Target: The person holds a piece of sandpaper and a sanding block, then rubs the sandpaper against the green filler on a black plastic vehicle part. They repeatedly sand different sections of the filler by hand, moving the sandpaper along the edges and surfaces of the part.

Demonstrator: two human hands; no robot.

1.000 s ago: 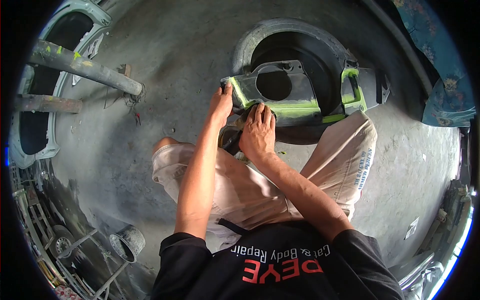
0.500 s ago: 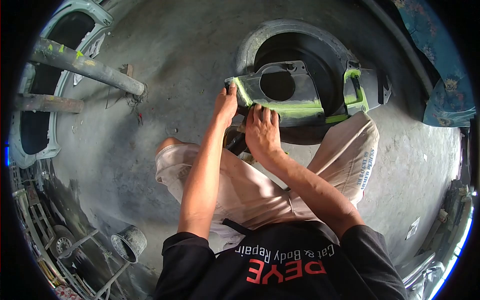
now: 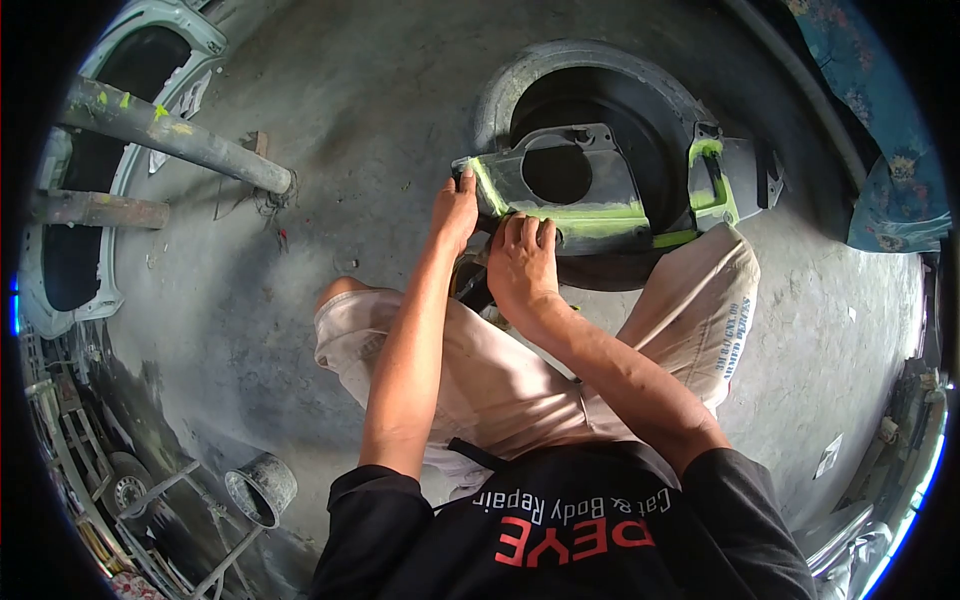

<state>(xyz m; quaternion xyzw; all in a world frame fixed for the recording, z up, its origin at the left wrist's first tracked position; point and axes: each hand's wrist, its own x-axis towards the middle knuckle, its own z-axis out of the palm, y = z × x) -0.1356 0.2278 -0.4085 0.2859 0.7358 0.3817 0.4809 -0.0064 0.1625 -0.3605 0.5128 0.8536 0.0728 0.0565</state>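
A grey plastic car trim panel (image 3: 600, 228) with yellow-green filler along its edges and a large round hole lies across an old tyre (image 3: 515, 82). My left hand (image 3: 457, 212) grips its left end, the thumb on top beside the filler strip. On the near edge, close to the left corner, my right hand (image 3: 524, 265) presses its bent fingers together. Something dark shows around those fingertips, too hidden to name. The panel's right part, a bracket-like piece with green filler (image 3: 712, 185), extends over the tyre's right side.
Two thick grey posts (image 3: 185, 138) stand at the left beside a car door shell (image 3: 105, 250). A bucket (image 3: 262, 492) lies near metal frames at lower left. A blue flowered cloth (image 3: 895, 190) hangs at right. My knees flank the tyre's near side.
My right hand has shifted very slightly left along the panel's near edge. My left hand keeps its grip, and the panel stays in place on the tyre.
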